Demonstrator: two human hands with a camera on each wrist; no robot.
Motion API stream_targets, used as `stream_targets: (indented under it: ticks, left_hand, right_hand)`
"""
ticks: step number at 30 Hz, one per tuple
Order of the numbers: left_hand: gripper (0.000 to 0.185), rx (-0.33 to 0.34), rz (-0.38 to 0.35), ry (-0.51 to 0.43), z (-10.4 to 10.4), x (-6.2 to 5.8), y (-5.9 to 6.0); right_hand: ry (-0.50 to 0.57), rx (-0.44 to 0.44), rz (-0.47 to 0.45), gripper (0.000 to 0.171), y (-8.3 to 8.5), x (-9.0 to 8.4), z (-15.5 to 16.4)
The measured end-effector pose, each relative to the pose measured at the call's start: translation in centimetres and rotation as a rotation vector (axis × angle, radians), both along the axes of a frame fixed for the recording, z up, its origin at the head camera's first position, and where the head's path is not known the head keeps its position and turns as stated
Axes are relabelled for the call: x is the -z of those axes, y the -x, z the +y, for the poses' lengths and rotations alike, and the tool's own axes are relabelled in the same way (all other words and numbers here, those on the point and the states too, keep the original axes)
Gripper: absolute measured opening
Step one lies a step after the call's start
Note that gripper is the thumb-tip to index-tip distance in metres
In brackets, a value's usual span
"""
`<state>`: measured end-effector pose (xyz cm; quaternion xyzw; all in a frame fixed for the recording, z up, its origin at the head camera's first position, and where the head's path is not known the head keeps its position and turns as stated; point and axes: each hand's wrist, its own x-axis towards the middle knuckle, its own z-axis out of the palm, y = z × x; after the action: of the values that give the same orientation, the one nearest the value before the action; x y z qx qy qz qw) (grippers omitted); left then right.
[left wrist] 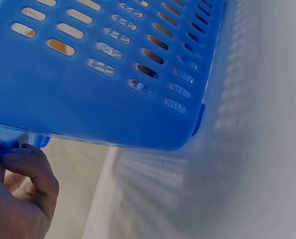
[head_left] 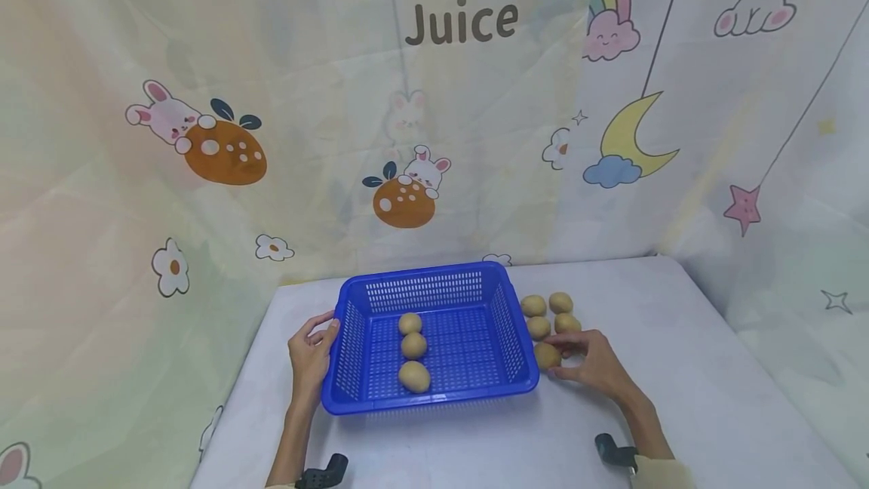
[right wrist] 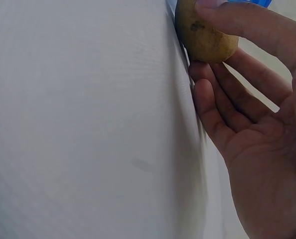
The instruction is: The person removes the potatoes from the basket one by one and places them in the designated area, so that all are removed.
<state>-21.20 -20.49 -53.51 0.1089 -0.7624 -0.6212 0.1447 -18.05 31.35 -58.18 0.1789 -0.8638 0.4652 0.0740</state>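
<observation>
The right hand (head_left: 594,364) pinches one potato (head_left: 546,355) between thumb and fingers on the white table (head_left: 713,398), just beside the blue slotted basket's (head_left: 434,402) right wall. The left hand (head_left: 311,357) curls its fingers over the basket's left rim, steadying it. Three potatoes (head_left: 413,345) lie in a row inside; four more (head_left: 551,314) sit close behind the pinched one. Risk, as judged: the grip sits low against the table and the wall — a lift could clip the rim or nudge neighbouring potatoes into rolling.
</observation>
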Motion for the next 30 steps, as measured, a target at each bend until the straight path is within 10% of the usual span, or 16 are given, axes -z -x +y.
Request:
stream_targets:
  ticks: [30]
  left_hand:
    - [0.036,0.004,-0.008,0.000,-0.10,0.13,0.16]
  right_hand:
    - [0.020,-0.033,-0.023,0.054,-0.13,-0.45,0.34]
